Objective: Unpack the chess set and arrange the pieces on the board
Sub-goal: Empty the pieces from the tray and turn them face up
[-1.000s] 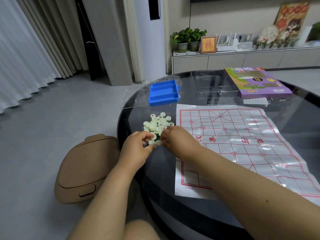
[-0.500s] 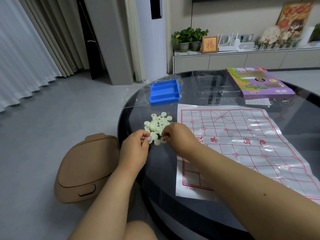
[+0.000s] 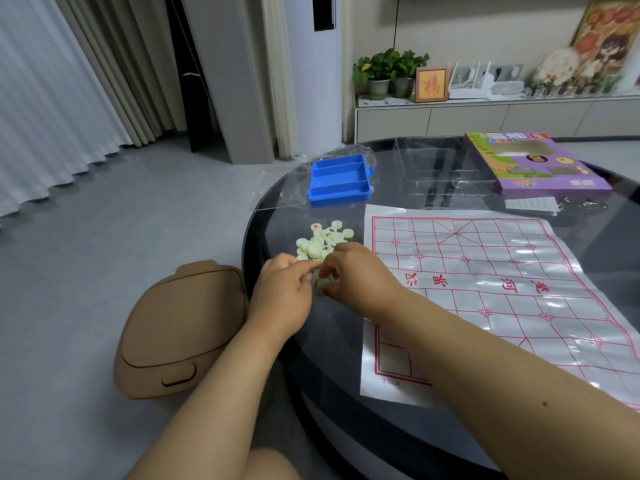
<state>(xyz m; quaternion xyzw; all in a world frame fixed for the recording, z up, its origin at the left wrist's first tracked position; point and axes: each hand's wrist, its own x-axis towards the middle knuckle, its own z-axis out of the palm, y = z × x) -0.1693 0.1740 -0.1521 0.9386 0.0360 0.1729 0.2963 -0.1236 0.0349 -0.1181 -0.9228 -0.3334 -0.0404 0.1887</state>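
Whereas half a second earlier the hands worked apart, left hand [image 3: 282,296] and right hand [image 3: 356,278] now meet, curled fingers pinching pale pieces [image 3: 320,242] beside the board [image 3: 502,289].

This is a home living room. Long curtains [image 3: 52,98] hang over a grey tiled floor [image 3: 104,254], and a low cabinet [image 3: 485,116] by the wall carries potted plants [image 3: 388,72], a framed picture [image 3: 431,85] and a router [image 3: 469,83]. A round dark glass bench [image 3: 311,341] stands low, with a tan lidded bin [image 3: 180,330] beside it.
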